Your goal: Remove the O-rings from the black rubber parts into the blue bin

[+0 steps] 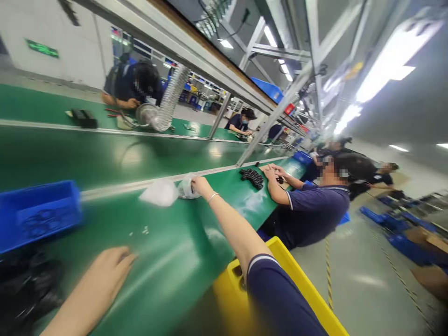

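On the far side of the green bench top, my right hand is closed at the mouth of a clear plastic bag. Its fingertips are partly hidden by the bag. A whitish translucent bag lies against it on the left. My left hand is low over the bench at the lower left, blurred, its fingers loosely bent and somewhat apart; I see nothing in them. Several tiny white pieces lie on the bench just beyond that hand.
A blue bin holding dark rings stands at left, above black plastic bags. A yellow bin sits under my right arm. At right, a co-worker works by black parts. A metal post rises beyond the bench.
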### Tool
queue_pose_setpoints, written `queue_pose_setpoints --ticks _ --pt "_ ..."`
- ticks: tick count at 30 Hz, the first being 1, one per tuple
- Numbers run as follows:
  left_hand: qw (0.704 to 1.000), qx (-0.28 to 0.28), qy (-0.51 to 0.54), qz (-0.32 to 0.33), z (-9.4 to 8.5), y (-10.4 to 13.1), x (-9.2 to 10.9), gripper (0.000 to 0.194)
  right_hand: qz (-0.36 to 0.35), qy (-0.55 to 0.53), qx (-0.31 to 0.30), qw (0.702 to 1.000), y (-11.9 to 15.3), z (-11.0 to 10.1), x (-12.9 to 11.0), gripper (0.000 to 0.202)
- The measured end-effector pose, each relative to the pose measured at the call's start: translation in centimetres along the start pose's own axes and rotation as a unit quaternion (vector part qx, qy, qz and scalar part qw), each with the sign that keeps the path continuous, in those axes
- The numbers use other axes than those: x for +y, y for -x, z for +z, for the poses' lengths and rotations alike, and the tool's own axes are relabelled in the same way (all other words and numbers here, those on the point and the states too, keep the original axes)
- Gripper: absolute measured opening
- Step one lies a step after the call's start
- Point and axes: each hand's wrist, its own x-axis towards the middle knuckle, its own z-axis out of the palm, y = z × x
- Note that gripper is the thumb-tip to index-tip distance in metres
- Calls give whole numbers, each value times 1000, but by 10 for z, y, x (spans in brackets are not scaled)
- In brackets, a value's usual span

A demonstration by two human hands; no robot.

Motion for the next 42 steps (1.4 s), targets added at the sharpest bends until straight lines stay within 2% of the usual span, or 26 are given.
queue_pose_setpoints --ticks 3,5,7,11,13,16,20,24,28,31,33,35,38,42 --pt "1000 12 9 -11 -14 -10 12 34 5 -20 26 999 13 -10 -3 27" --pt "999 -5 20 -27 -20 -13 18 31 -6 -38 46 998 33 -6 -13 22" --pt "998 -24 34 -44 -22 -13 21 29 -40 -65 48 996 60 11 -30 21" --pt "995 -39 56 -73 -22 -12 23 26 -136 -117 29 983 116 64 -71 17" --pt "994 -42 65 -79 -24 -12 23 27 -167 -136 32 976 132 85 -85 17" --pt "993 -48 73 -85 -28 -11 25 30 -186 -161 54 968 138 96 -91 19" --pt "993 -56 59 -89 -29 -11 27 32 -175 -189 91 962 132 92 -86 18" --pt "994 -62 34 -81 -26 -12 27 32 -159 -187 106 964 124 80 -81 16" --pt "994 -70 29 -80 -25 -12 26 32 -148 -149 96 973 88 53 -75 18" --pt "994 -78 30 -74 -26 -13 26 32 -156 -104 42 981 41 37 -74 18" --pt "994 -80 29 -72 -27 -14 26 32 -177 -72 -33 981 10 36 -75 14" --pt "994 -79 29 -73 -28 -14 26 32 -193 -40 -97 975 -12 41 -76 20" --pt "994 -77 36 -72 -29 -15 26 31 -203 -3 -143 969 -27 52 -78 29" --pt "993 -77 49 -76 -30 -15 26 31 -198 22 -130 971 -22 61 -79 31"
